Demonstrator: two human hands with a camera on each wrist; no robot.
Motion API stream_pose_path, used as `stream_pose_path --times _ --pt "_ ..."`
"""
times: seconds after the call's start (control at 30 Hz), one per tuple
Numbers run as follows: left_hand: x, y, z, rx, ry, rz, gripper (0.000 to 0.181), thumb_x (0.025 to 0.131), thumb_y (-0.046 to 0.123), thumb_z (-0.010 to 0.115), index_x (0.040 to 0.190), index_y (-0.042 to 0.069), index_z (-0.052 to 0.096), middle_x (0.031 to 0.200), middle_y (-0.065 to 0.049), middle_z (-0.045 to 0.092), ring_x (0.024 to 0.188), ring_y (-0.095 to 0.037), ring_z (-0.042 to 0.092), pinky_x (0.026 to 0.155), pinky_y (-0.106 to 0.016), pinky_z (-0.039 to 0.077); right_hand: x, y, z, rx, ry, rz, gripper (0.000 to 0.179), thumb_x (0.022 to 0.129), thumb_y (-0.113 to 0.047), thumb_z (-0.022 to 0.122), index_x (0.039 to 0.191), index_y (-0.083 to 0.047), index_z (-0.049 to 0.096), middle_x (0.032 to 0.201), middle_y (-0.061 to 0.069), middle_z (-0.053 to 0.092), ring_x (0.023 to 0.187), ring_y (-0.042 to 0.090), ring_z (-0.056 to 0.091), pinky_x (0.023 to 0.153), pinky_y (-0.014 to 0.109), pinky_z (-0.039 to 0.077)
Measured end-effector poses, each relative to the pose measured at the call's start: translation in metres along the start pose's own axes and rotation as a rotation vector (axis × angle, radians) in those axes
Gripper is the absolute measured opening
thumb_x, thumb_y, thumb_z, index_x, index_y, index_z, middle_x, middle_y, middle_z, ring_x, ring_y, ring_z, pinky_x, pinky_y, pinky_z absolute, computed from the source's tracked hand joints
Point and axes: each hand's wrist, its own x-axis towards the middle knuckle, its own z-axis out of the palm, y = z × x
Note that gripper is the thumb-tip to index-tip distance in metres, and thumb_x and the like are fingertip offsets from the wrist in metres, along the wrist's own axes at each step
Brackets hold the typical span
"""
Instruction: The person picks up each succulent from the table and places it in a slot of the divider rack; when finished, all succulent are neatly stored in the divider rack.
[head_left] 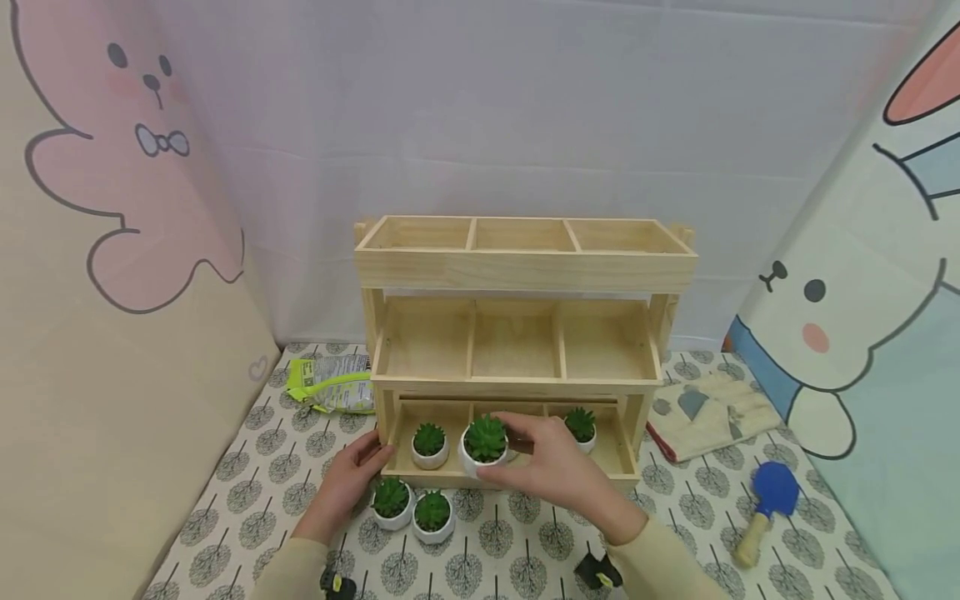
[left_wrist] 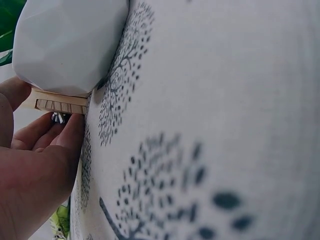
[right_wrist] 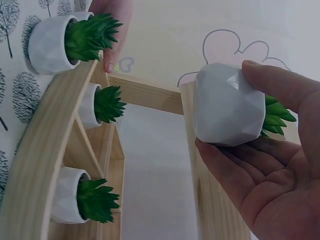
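Observation:
My right hand [head_left: 551, 462] holds a potted succulent [head_left: 484, 440] in front of the wooden shelf's lowest tier, thumb and fingers on its white faceted pot [right_wrist: 227, 107]. With thumb and fingers either side of a board, my left hand [head_left: 351, 479] grips the lower left end of the wooden shelf [head_left: 525, 271]. In the bottom tier, succulents stand in the left [head_left: 430, 446] and right [head_left: 580, 425] compartments. The middle one holds another succulent [right_wrist: 82, 195], mostly hidden in the head view. Two more succulents, one left [head_left: 392, 502] and one right [head_left: 432, 517], stand on the cloth before it.
The upper two tiers each have three compartments with nothing in them. A green and silver bag [head_left: 333, 383] lies left of the shelf. To the right are a folded cloth [head_left: 712, 412] and a blue toy shovel [head_left: 772, 492]. Printed curtains stand behind and at both sides.

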Motion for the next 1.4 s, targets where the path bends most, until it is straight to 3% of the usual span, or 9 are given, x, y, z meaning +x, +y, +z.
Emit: stream_pose_path --times 0.17,0.4,0.57,0.77,0.97,1.13,1.4 --pt "-0.001 0.001 0.000 -0.017 0.000 -0.002 0.064 0.107 0.026 0.065 0.159 0.001 0.039 0.159 -0.026 0.042 0.143 -0.041 0.045 0.115 -0.048 0.044 0.013 -0.008 -0.004 -0.022 0.016 -0.082 0.067 0.085 -0.037 0.089 0.137 -0.002 0.066 0.116 0.006 0.076 0.104 0.019 0.074 0.091 0.032 0.062" --pt "-0.001 0.000 0.000 -0.013 0.006 -0.003 0.065 0.107 0.026 0.065 0.160 0.000 0.038 0.158 -0.027 0.042 0.142 -0.042 0.046 0.114 -0.048 0.044 0.031 -0.025 -0.012 -0.054 0.003 -0.101 0.067 0.085 -0.038 0.089 0.141 -0.009 0.065 0.116 -0.004 0.075 0.100 0.006 0.071 0.091 0.029 0.060" --pt "0.000 -0.001 0.000 -0.010 0.013 -0.007 0.064 0.106 0.027 0.065 0.159 0.001 0.039 0.159 -0.026 0.042 0.142 -0.042 0.046 0.114 -0.048 0.044 0.048 -0.035 -0.017 -0.086 0.004 -0.129 0.067 0.086 -0.034 0.088 0.142 -0.006 0.064 0.121 -0.001 0.074 0.103 0.008 0.070 0.094 0.028 0.059" --pt "0.001 -0.002 0.001 -0.011 0.012 -0.005 0.063 0.106 0.026 0.065 0.159 0.001 0.040 0.159 -0.025 0.042 0.143 -0.041 0.046 0.114 -0.047 0.044 0.068 -0.043 -0.023 -0.034 0.023 -0.122 0.068 0.086 -0.032 0.089 0.141 -0.001 0.063 0.125 0.007 0.073 0.109 0.018 0.072 0.091 0.026 0.060" --pt "0.001 -0.003 0.001 -0.011 0.012 -0.006 0.063 0.107 0.025 0.064 0.159 0.000 0.039 0.159 -0.026 0.041 0.144 -0.042 0.044 0.115 -0.048 0.043 0.089 -0.045 -0.024 -0.009 0.059 -0.119 0.060 0.085 -0.028 0.090 0.135 -0.003 0.068 0.122 0.007 0.074 0.110 0.020 0.072 0.093 0.034 0.061" --pt "-0.002 0.001 0.001 -0.012 0.005 0.000 0.065 0.107 0.026 0.064 0.160 -0.001 0.038 0.160 -0.027 0.039 0.145 -0.041 0.042 0.116 -0.049 0.042 0.103 -0.046 -0.021 -0.049 0.090 -0.099 0.062 0.085 -0.032 0.090 0.135 -0.004 0.068 0.119 0.004 0.075 0.105 0.014 0.073 0.091 0.035 0.062" --pt "-0.001 0.002 0.003 -0.038 0.012 0.000 0.065 0.106 0.029 0.066 0.158 0.001 0.041 0.159 -0.026 0.042 0.144 -0.040 0.045 0.114 -0.049 0.045 0.127 -0.043 -0.009 -0.138 0.100 -0.121 0.058 0.086 -0.034 0.089 0.132 -0.005 0.069 0.114 0.002 0.075 0.099 0.010 0.069 0.087 0.027 0.060"
